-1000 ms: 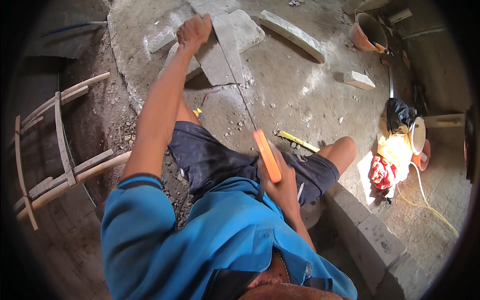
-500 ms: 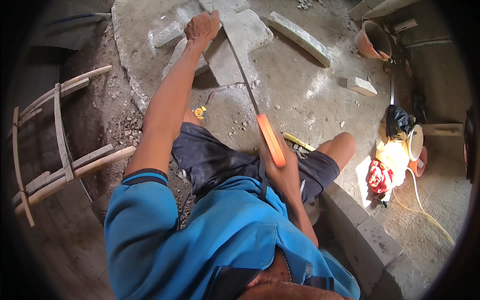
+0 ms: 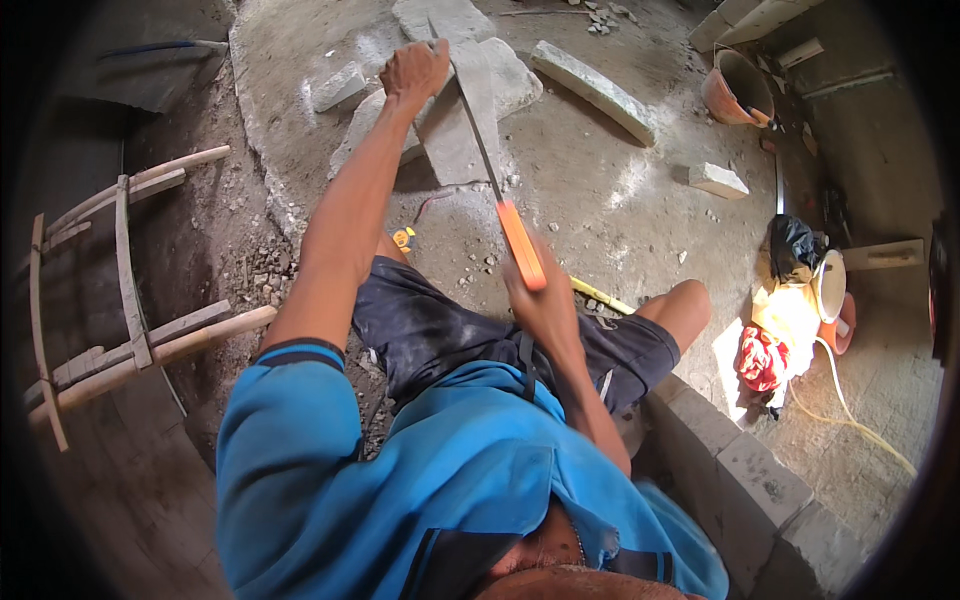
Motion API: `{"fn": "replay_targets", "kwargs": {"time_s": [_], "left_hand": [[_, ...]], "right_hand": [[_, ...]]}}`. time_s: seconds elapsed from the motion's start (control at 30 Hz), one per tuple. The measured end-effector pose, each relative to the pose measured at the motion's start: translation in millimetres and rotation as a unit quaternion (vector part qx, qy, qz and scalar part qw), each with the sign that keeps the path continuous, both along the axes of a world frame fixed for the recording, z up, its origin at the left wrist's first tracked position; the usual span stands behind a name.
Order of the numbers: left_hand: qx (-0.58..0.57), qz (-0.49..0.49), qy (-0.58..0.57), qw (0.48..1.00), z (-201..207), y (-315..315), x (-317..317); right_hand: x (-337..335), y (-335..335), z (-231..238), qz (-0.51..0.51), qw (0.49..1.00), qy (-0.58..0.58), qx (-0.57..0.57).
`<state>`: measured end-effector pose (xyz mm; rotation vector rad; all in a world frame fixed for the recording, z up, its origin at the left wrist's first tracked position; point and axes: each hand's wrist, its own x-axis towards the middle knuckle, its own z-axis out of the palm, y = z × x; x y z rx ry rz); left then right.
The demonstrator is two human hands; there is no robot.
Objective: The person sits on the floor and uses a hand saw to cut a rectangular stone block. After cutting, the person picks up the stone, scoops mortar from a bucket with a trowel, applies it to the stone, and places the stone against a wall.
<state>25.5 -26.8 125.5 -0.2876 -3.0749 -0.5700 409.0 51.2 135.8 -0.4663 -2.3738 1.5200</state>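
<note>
Right hand is wrapped around the orange handle of a saw, fingers closed on the grip, though most of them are hidden behind it. Left hand is out at full arm's reach by the far part of a grey block, just left of the blade; fingers curled in and bunched together, not spread (can't tell from this angle whether they pinch an edge or just press on top). Block sits ahead of the person, over the floor, with pale slabs around its far end; saw blade runs lengthwise along it, handle toward the body, near end of the block just beyond the handle. Tape measure, yellow and black, is by the left knee. Yellow bar-like tool lies near the right thigh. Long pale block and short pale block are on the floor to the right, well apart from the saw. Bucket stands upper right, wooden ladder-like frame is at left, row of grey blocks lower right
</note>
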Motion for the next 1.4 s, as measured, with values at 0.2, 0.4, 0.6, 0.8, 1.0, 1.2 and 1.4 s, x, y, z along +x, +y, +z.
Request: {"fn": "replay_targets", "kwargs": {"time_s": [0.2,0.4,0.6,0.8,1.0,1.2,1.4], "left_hand": [[0.034,-0.043,0.006,0.998,-1,12,7],[-0.023,-0.06,0.043,0.997,-4,30,17],[0.02,0.015,-0.037,0.999,-3,18,-7],[0.016,-0.014,-0.017,1.0,-1,16,18],[0.01,-0.035,0.038,0.999,2,18,25],[0.027,0.017,0.027,0.999,-12,-11,-4],[-0.008,-0.093,0.062,0.994,-3,16,34]], "right_hand": [[86,6,60,0.011,0.992,-0.1,-0.076],[-77,38,14,0.018,0.986,-0.1,-0.135],[64,13,34,0.009,0.996,-0.074,-0.052],[31,26,23,-0.003,0.994,-0.089,-0.061],[-60,31,12,-0.004,0.997,-0.072,-0.024],[94,7,63,0.021,0.994,-0.087,-0.057],[-29,25,-34,-0.012,0.998,-0.065,-0.008]]}}
